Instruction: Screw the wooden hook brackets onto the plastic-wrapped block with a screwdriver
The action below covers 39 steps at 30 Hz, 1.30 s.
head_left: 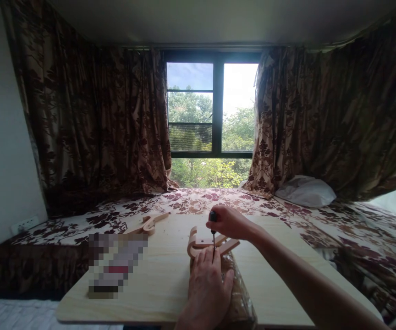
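Note:
My right hand [222,221] is wrapped round the dark handle of a screwdriver [213,233], whose thin shaft points down. Below it, my left hand [209,275] presses on a curved, light wooden piece [194,243], with the thumb spread to the right; the fingertips meet the wood near the shaft. The wooden piece rests on a brown parcel [244,302] wrapped in shiny clear tape. Where the screwdriver's tip touches is hidden by my left fingers.
A pale wooden table [156,279] holds another curved wooden piece [151,223] at the back left and a pixelated flat item [118,266] at the left. Behind are a floral-covered ledge [215,198], a white plastic bag [306,191], curtains and a window.

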Tool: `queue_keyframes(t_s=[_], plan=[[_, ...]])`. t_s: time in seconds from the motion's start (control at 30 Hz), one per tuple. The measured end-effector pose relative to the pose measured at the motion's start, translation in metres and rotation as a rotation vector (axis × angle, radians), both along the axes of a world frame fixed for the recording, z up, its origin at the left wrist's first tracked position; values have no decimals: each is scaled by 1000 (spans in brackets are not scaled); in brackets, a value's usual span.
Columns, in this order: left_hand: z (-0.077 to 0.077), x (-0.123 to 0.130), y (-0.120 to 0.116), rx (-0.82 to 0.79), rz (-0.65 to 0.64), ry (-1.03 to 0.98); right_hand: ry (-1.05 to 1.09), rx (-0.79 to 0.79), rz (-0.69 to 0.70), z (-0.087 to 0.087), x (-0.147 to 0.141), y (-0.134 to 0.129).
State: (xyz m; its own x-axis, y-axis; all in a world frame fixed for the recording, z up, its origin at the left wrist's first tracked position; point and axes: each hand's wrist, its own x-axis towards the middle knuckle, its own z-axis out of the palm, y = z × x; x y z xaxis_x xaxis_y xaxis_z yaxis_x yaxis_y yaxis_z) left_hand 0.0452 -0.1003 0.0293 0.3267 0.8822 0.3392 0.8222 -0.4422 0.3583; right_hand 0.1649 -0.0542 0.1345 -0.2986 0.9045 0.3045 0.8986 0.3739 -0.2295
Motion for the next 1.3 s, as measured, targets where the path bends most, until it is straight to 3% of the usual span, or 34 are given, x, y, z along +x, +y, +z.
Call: queue_keyframes(t_s=[0.7, 1.3], plan=[[1, -2, -2, 4, -12, -37, 30, -136, 91, -1, 9, 19], [-4, 1, 2, -29, 28, -1, 27, -96, 79, -6, 10, 17]])
